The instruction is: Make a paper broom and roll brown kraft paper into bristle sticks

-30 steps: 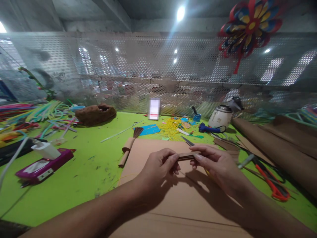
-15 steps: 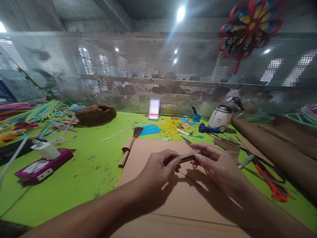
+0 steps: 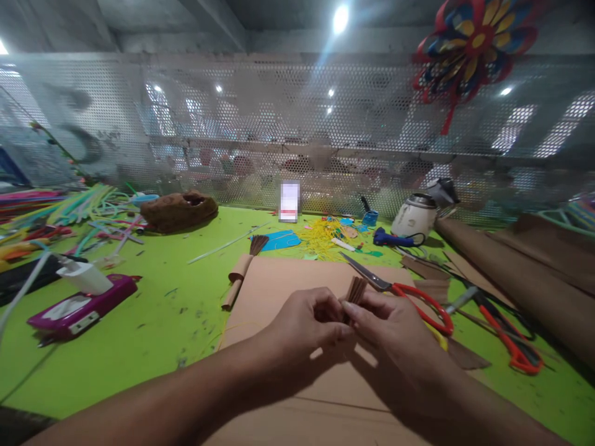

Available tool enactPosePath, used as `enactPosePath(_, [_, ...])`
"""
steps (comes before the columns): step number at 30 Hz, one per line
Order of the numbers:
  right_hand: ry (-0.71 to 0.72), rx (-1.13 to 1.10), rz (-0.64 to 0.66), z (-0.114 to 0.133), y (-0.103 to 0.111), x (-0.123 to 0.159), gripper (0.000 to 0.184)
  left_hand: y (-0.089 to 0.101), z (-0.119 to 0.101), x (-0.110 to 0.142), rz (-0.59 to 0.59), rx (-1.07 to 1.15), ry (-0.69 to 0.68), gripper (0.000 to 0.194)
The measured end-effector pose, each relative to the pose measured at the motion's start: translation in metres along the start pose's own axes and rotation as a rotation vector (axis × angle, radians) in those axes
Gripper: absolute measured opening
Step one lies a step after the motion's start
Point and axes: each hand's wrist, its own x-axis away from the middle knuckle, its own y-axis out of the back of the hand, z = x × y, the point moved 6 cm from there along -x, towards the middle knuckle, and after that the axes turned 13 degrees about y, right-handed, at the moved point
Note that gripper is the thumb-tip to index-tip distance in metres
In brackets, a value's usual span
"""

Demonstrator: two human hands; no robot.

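Observation:
Between my fingertips is a small folded strip of brown paper (image 3: 356, 290), its pleated edges standing upward. My left hand (image 3: 312, 319) pinches its lower left side, and my right hand (image 3: 388, 319) grips it from the right. The paper's lower end is hidden behind my fingers. Both hands are above a tan paper sheet (image 3: 274, 282). Just beyond my right hand lies a pair of red-handled scissors (image 3: 430, 310), blades pointing away to the left. At the sheet's far left corner rest a rolled tan paper piece (image 3: 240, 267) and a fringed brown paper bundle (image 3: 258, 244).
A purple power strip (image 3: 88, 310) with a white plug sits on the green table at left. Further back are a brown pouch-like object (image 3: 179, 212), yellow shreds (image 3: 328, 235), a blue glue gun (image 3: 395, 238) and a white pot (image 3: 413, 217). A second pair of red-handled scissors (image 3: 523, 356) lies at right.
The brown paper has turned from lying sideways to standing upright between my fingers. My hands have come closer together and slightly lower, showing the nearer scissors more fully.

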Motion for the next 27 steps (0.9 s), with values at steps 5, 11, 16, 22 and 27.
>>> enactPosePath(5, [0.079, 0.127, 0.037, 0.013, 0.002, 0.0, 0.021, 0.0, -0.022, 0.015, -0.043, -0.459, -0.289, 0.016])
enactPosePath(11, [0.06, 0.478, 0.363, 0.023, 0.004, -0.003, 0.023, 0.021, -0.034, 0.002, -0.119, -0.2, -0.211, 0.025])
enactPosePath(16, [0.084, 0.571, 0.475, 0.019, 0.001, -0.002, 0.027, 0.019, -0.025, -0.007, -0.048, -0.172, -0.088, 0.012])
enactPosePath(22, [0.01, 0.535, 0.27, 0.021, 0.01, -0.007, 0.035, 0.015, -0.016, -0.008, 0.049, -0.14, 0.016, 0.015])
enactPosePath(27, [-0.049, 0.302, 0.165, 0.012, 0.017, -0.008, 0.035, 0.015, -0.008, -0.011, 0.049, -0.131, 0.071, 0.016])
